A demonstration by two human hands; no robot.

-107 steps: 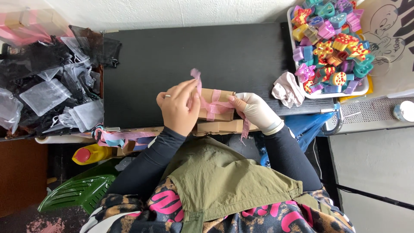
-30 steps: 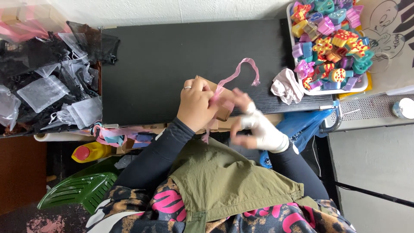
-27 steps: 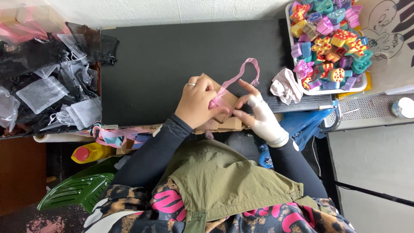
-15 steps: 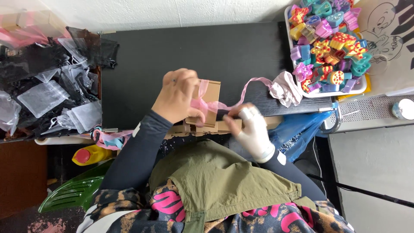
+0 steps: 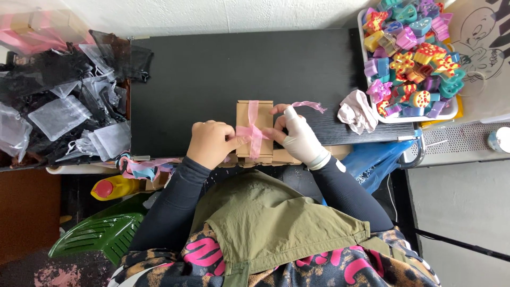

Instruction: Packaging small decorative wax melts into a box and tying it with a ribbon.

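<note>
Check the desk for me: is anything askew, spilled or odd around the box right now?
Nothing is spilled or damaged. The cardboard box lies square on the black desk, pink ribbon crossed over it. One oddity: only the right hand wears a white glove, while the left hand is bare.

I see open black tabletop (image 5: 212, 69) above and left of the cardboard box (image 5: 254, 130), so a hand could pass there freely. On the far left, a heap of organza pouches (image 5: 58, 106) blocks the edge. To the right, a crumpled glove (image 5: 357, 110) and the tray of colourful soaps (image 5: 411, 58) crowd the way.
</note>
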